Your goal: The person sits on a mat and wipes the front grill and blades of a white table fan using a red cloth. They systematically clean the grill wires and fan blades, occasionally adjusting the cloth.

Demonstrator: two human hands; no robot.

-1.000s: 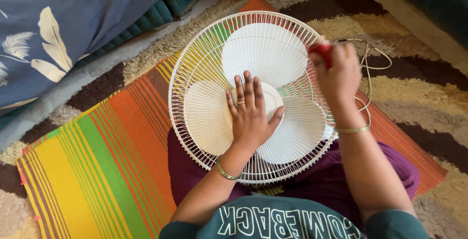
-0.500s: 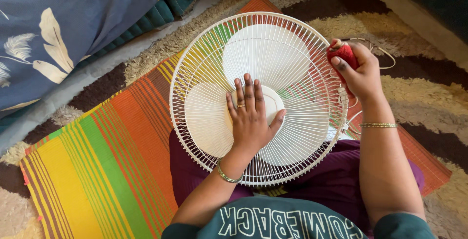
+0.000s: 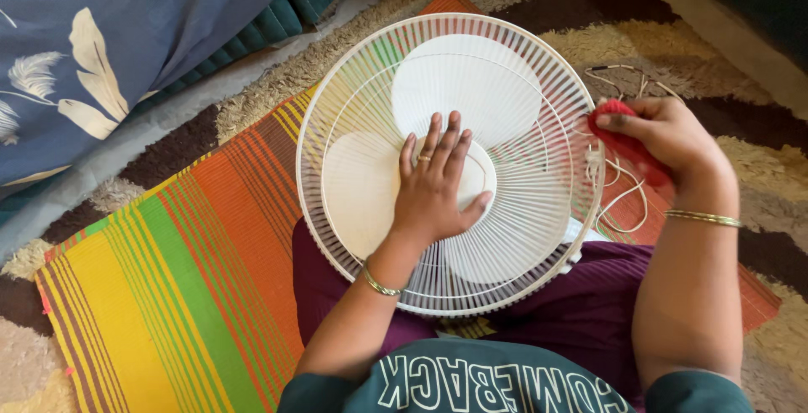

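Fan grille (image 3: 370, 85) face-up on lap, over striped mat (image 3: 177, 295). L hand (image 3: 433, 194) flat, fingers spread on centre hub, steadying. R hand (image 3: 673, 139) closed round red cloth (image 3: 627, 145) at right rim (cord (image 3: 627, 198) just beside). Wipe along wires w/ light pressure; hub kept pinned.

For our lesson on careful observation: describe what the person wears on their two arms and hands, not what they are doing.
The left hand has a gold ring on one finger and a thin gold bangle at the wrist. The right hand shows no ring, with a thin gold bangle at its wrist. Both forearms are bare; dark green sleeves start near the elbows.
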